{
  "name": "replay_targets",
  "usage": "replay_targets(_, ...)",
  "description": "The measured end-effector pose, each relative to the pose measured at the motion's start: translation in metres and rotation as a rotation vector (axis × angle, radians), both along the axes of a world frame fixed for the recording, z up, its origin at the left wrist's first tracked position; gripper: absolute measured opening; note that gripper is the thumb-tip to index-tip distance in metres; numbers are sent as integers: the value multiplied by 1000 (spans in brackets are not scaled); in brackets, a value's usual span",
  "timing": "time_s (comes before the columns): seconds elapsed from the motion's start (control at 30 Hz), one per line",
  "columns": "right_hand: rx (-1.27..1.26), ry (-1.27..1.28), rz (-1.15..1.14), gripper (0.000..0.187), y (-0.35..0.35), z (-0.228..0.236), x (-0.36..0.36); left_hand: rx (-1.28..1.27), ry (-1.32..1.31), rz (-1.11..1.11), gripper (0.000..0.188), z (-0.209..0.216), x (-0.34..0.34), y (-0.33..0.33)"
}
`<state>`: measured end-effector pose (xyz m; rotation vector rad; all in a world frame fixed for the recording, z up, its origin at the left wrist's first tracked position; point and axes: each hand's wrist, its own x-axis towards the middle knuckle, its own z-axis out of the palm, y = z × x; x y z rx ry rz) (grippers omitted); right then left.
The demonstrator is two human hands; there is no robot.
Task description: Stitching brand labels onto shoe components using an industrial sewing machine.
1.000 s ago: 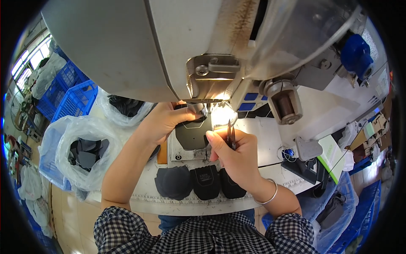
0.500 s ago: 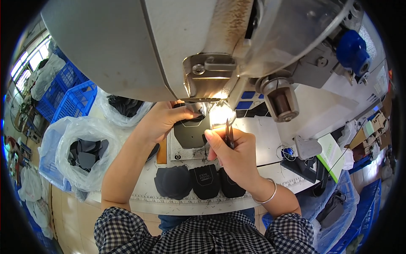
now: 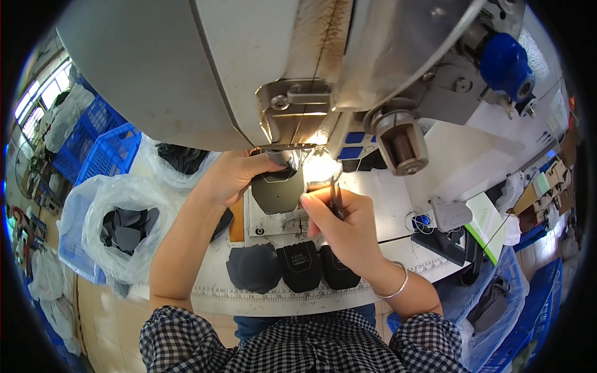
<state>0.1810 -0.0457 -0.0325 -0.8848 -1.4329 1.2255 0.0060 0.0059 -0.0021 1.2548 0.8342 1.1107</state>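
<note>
Under the sewing machine's head [image 3: 292,115], a dark grey fabric patch [image 3: 277,195] lies on the bed by the lit needle area. My left hand [image 3: 235,177] pinches the patch's far left edge, its fingertips partly hidden by the machine. Just right of the patch, my right hand [image 3: 344,225] is closed around dark, pointed thread snips [image 3: 336,202], with the tips upward. Thumb and forefinger come close to the patch's right edge; whether they also hold thread, I cannot make out. Nearer me lie a stack of dark patches [image 3: 254,268], a printed patch [image 3: 301,267] and another patch [image 3: 339,270].
A ruler strip [image 3: 249,295] runs along the table's front edge. Plastic-lined bags of dark pieces [image 3: 127,230] stand at left, near blue crates [image 3: 109,152]. At right are a green-edged white box [image 3: 482,217] and a lined crate [image 3: 491,323]. Thread scraps litter the table.
The view has shifted slightly, moving the machine leftward in the picture. The snips' tips look closer together and more upright. Both hands stay at nearly the same places by the patch.
</note>
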Motion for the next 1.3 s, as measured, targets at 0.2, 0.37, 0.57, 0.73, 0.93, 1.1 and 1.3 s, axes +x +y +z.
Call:
replay_targets(0.2,662,-567,-986,11,4,-27,105,-15,19,37,18,1,-5,-2)
replay_targets(0.37,101,-324,-906,24,6,-46,188,2,19,10,16,-1,-3,1)
replay_targets(0.57,68,-481,-867,27,6,-42,181,35,30,10,18,-6,-6,0)
replay_targets(0.73,58,-518,-869,28,6,-44,182,-5,57,2,17,-8,-7,0)
replay_targets(0.93,59,-530,-863,28,5,-43,181,11,35,-5,18,-6,-6,-1)
replay_targets(1.1,96,-522,-865,28,6,-44,180,22,25,-14,19,-6,-5,-2)
replay_targets(1.3,115,-503,-885,28,5,-44,176,-15,104,-4,18,-5,-7,-1)
